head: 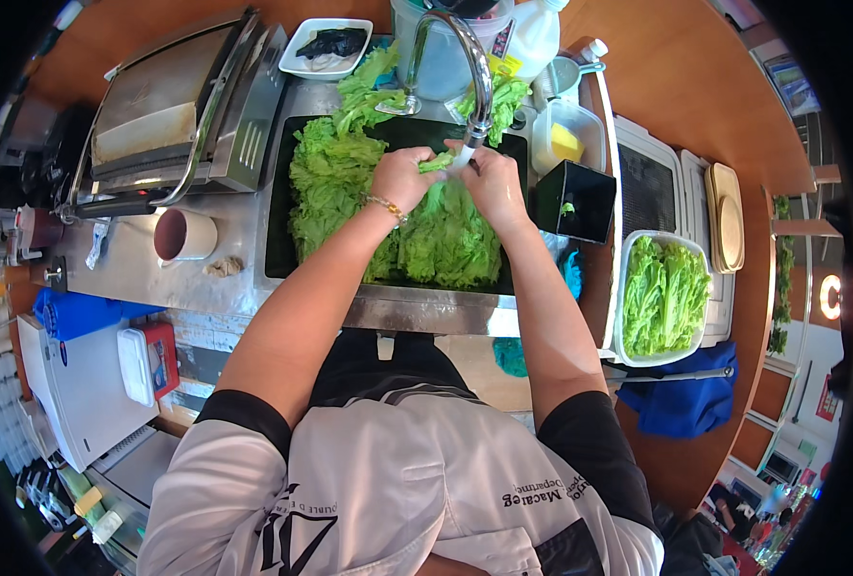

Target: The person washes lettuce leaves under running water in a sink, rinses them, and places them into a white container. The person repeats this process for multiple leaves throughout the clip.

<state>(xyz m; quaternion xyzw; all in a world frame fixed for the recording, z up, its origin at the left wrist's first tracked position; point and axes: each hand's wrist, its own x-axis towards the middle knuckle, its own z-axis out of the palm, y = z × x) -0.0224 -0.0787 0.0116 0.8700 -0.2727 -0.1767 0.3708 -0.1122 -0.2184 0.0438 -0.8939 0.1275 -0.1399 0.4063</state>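
Water runs from a chrome faucet (478, 108) over both hands at the sink. My left hand (406, 180), with a bracelet at its wrist, holds the pale stem end of a lettuce leaf (437, 163). Close by on the right, my right hand (493, 183) has its fingers curled under the stream; water and the faucet hide what its fingertips touch. Green leaf lettuce (333, 194) fills the left of the dark sink basin (277, 237), and more lettuce (451, 237) lies below the hands. Further leaves rest on the ledge around the faucet base.
A contact grill (160, 108) and a mug (186, 235) stand left on the steel counter. Behind the sink are a white dish (325, 47), a plastic bucket (433, 65) and a jug (538, 36). On the right are a sponge container (569, 137), a black bin (576, 201) and a lettuce tub (664, 299).
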